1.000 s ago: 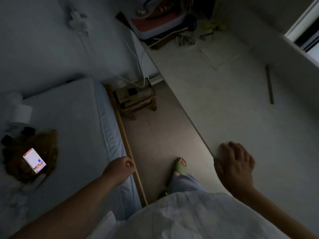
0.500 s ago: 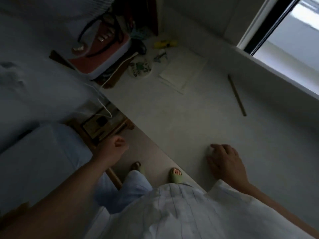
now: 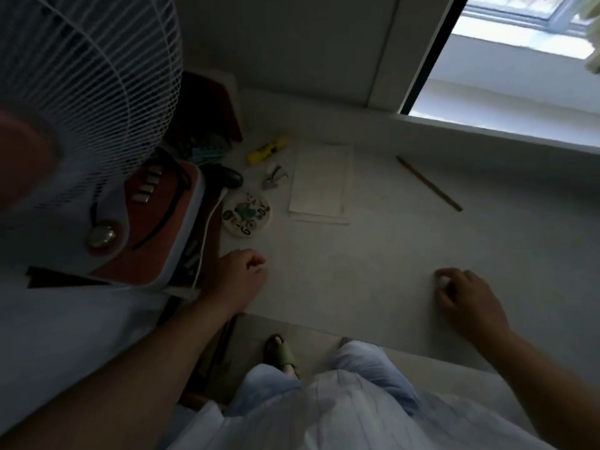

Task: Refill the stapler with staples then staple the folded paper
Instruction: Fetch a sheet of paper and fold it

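The room is dim. A small metal stapler [image 3: 274, 177] lies on the pale desk [image 3: 373, 254] at the back, just left of the folded white paper [image 3: 319, 183]. A yellow object [image 3: 268, 150], maybe a staple box, lies behind the stapler. My left hand [image 3: 238, 279] rests near the desk's left front edge, fingers curled with nothing in it. My right hand [image 3: 467, 300] presses on the desk at the right front, fingers bent, holding nothing. Both hands are well short of the stapler and paper.
A white fan [image 3: 91, 76] with a red base [image 3: 146, 222] fills the left side. A round printed disc [image 3: 246, 214] lies in front of the stapler. A thin stick [image 3: 428, 182] lies at the right back. A window [image 3: 519, 60] is beyond the desk.
My view has swung from the bed and floor toward the desk. My left hand has come from the bed edge to the desk's left front. My right hand stayed on the desk.
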